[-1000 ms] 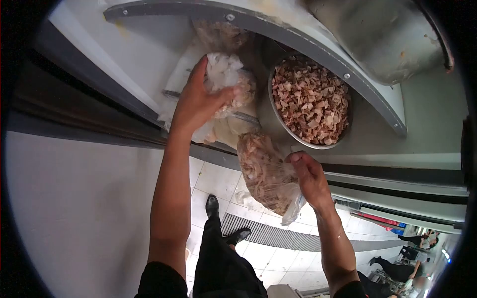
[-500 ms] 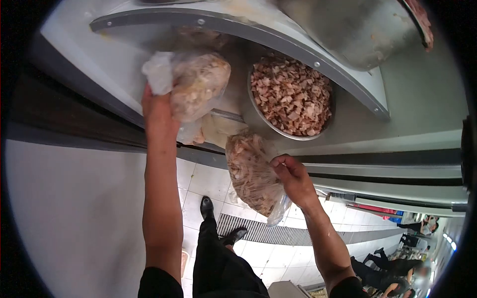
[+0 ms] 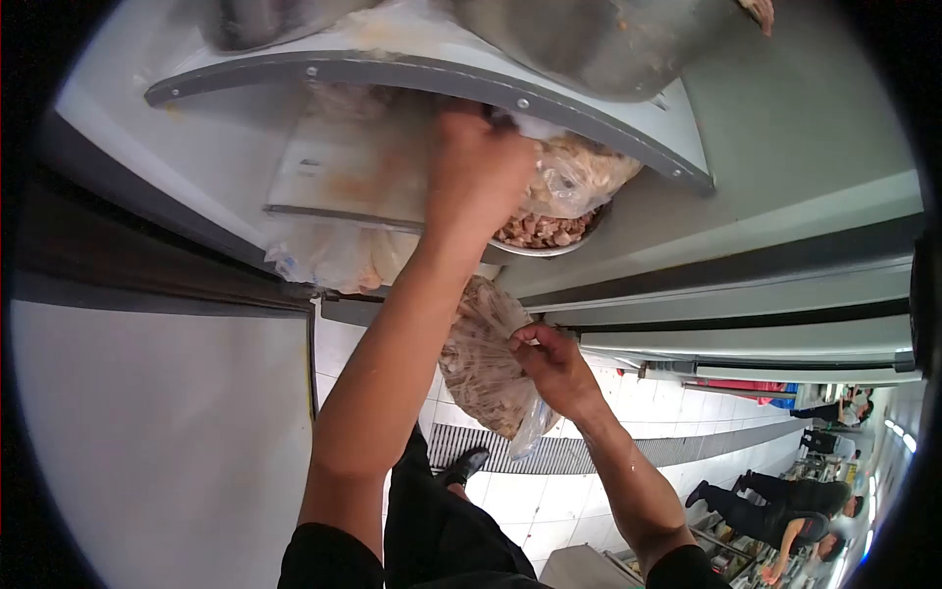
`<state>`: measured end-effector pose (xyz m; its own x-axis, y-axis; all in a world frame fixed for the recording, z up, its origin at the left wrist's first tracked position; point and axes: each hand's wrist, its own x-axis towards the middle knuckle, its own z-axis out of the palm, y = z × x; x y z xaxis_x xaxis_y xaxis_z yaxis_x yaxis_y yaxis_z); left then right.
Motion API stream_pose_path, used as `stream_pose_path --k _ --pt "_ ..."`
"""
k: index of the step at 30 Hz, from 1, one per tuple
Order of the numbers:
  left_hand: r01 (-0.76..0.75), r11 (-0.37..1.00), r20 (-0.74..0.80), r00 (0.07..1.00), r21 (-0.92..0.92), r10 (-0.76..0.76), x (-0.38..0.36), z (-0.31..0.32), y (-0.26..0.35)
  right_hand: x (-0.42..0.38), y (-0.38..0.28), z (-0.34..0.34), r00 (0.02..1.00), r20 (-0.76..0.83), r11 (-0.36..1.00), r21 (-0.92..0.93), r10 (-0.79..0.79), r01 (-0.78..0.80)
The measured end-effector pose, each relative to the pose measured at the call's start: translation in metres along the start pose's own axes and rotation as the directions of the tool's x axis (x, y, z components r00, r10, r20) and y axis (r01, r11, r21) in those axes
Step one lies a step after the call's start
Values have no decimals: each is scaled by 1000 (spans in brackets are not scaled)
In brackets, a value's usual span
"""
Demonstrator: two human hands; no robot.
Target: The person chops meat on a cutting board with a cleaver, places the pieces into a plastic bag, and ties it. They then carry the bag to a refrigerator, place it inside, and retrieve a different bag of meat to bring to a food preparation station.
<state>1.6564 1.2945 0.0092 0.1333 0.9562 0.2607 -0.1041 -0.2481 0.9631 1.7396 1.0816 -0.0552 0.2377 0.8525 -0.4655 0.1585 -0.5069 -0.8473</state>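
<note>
Below the shelf [image 3: 422, 73], left fingers [image 3: 520, 157] gripped one bag [image 3: 579, 179]; right fingers [image 3: 533, 336] pinched another bag [image 3: 479, 365], likely slippery, safest where gathered.

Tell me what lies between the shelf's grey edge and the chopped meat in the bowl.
In the head view, a clear bag in the left hand lies between the grey edge and the chopped meat, hiding part of the bowl.

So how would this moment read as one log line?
left hand: holding upper bag, partly hiding metal bowl | right hand: pinching lower bag by its plastic
</note>
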Motion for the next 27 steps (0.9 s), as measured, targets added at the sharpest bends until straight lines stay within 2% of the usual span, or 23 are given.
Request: stream_pose_path --k 1,2,3,4,5,7,8,9,10,11,13,14,15,16,17,20,27 --pt "6 1000 6 1000 -3 -6 2 0 -2 0 1 1 1000 -1 999 45 -5 5" --pt "-46 959 57 998 280 32 7 0 -4 1 4 2 1000 -8 999 47 3 -2" --pt "-110 838 118 992 535 55 13 0 -8 2 9 2 1000 -13 999 36 -18 18" --pt "-298 772 186 955 562 233 19 -1 -23 1 14 2 999 -17 999 24 -42 42" --pt "-297 772 186 955 561 232 18 -5 -15 0 14 0 999 -18 999 24 -41 41" --pt "-182 902 251 964 391 85 14 -22 6 1 14 -2 999 5 998 54 39 -40" --pt "-173 893 238 968 416 77 12 -29 -2 1 17 -2 999 -17 998 43 39 -38" --pt "-94 984 156 985 150 70 8 -36 -16 2 22 -3 999 -32 999 30 39 -38" --pt "-37 990 72 996 -134 47 4 -46 -31 1 24 -5 999 -36 999 32 25 -24" --pt "-33 994 52 998 -108 39 4 -64 -45 0 23 -3 999 -17 999 8 40 -39" --pt "14 992 -240 971 122 16 22 -91 -75 -2 18 -2 997 -44 997 -35 64 -66" --pt "-87 900 -277 935 428 222 42 -103 -86 -3 16 0 998 -29 997 -38 64 -65" --pt "-309 749 -231 822 586 520 75 -114 -98 -4 16 1 996 -59 997 -41 62 -65" --pt "-475 518 -128 637 711 761 97 -122 -106 -3 16 3 994 -94 997 -44 61 -66" --pt "-474 518 -127 639 712 759 100 -123 -110 -1 15 5 994 -92 997 -43 64 -68" --pt "-460 651 -202 702 603 683 182 -115 -122 -1 13 5 992 -91 995 -47 84 -89" --pt "-390 870 -325 815 302 479 145 -110 -97 -2 15 0 992 -72 994 16 107 -106"
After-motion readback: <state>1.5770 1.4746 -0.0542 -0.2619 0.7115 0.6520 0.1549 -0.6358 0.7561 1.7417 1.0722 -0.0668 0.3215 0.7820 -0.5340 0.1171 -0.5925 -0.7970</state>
